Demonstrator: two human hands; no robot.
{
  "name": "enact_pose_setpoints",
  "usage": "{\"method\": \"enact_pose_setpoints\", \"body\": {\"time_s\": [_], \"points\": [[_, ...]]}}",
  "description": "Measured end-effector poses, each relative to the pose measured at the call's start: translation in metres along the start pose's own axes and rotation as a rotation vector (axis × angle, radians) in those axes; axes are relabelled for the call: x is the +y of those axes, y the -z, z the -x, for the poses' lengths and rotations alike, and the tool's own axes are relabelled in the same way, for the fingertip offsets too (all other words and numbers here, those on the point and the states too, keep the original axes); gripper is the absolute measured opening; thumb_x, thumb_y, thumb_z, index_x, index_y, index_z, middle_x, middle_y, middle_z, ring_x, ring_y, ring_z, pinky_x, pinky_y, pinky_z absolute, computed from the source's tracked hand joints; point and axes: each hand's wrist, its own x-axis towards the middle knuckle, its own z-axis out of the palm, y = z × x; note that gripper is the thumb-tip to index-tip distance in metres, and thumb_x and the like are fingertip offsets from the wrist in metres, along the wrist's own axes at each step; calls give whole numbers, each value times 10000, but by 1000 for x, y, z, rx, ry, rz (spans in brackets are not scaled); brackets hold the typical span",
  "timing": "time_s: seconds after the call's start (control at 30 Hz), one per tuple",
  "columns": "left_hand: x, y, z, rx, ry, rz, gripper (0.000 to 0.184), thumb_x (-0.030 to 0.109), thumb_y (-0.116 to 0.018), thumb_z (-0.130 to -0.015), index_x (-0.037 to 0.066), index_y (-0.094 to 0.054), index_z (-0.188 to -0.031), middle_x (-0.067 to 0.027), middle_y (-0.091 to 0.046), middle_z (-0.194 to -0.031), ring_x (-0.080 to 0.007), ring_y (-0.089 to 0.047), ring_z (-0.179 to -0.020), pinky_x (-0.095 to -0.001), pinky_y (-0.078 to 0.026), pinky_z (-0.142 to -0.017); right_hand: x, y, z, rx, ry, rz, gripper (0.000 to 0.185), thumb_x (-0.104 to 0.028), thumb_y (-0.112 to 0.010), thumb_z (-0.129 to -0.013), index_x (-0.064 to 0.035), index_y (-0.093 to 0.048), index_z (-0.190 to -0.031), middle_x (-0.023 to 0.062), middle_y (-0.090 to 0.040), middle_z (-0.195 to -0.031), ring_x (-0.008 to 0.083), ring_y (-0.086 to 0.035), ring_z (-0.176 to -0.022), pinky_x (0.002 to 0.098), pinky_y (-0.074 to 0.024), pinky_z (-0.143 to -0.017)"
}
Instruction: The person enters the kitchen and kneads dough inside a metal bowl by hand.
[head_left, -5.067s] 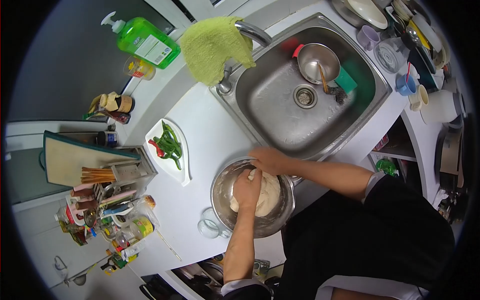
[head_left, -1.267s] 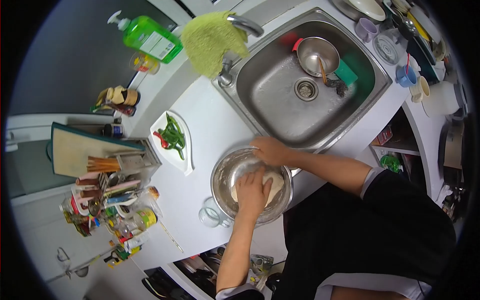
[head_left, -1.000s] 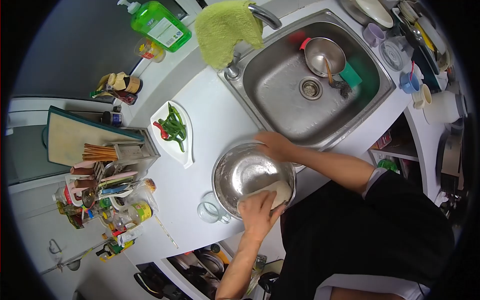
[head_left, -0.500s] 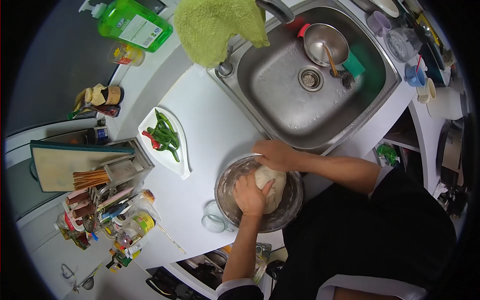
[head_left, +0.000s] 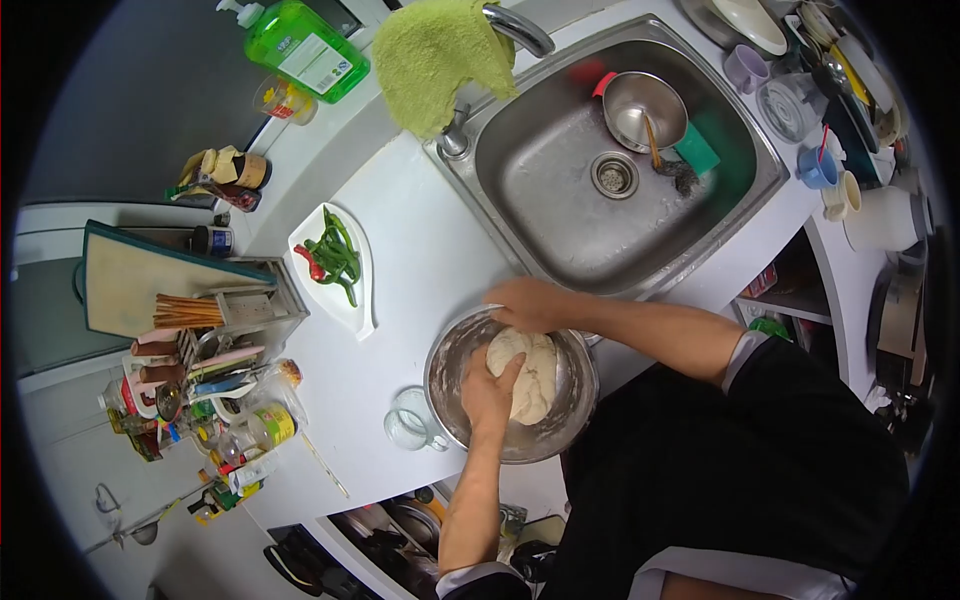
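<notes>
A lump of pale dough (head_left: 530, 377) lies in a steel mixing bowl (head_left: 572, 420) whose inside is smeared with flour. My left hand (head_left: 487, 392) reaches into the bowl and cups the dough's left side, thumb across its top, with the fingertips partly hidden. At the bowl's upper rim, my right hand (head_left: 530, 305) is closed over the edge; some of its fingers are out of sight. Close to the bowl's left side stands a clear glass mug (head_left: 407, 425).
A white dish (head_left: 352, 308) holds green and red peppers (head_left: 335, 255). The steel sink (head_left: 560, 215) contains a small metal bowl (head_left: 640, 100). A green towel (head_left: 425, 70) hangs by the faucet. Utensils and a cutting board (head_left: 150, 280) stand at left.
My left hand has gone from lying over the dough with fingers spread to cupping its side, so more dough shows. The right hand stays at the rim. The view has shifted slightly.
</notes>
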Motion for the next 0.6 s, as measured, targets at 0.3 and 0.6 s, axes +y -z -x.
{"method": "enact_pose_setpoints", "body": {"time_s": [0.3, 0.6], "points": [[16, -2, 34, 173, -87, 75, 434, 229, -740, -820, -25, -572, -1129, -178, -619, -1091, -300, -610, -973, -366, -472, -866, 16, 14, 2, 118, 17, -13, 218, -144, -539, -855, 17, -620, -977, 232, -615, -947, 412, -574, -949, 489, -436, -851], [-5, -9, 16, -31, 512, 919, 521, 254, -638, -923, -47, -449, -1304, -195, -599, -1161, -254, -584, -1076, -365, -484, -902, 21, 10, -2, 184, -14, -33, 207, -160, -546, -850, 18, -611, -935, 239, -611, -961, 404, -570, -963, 488, -433, -859]]}}
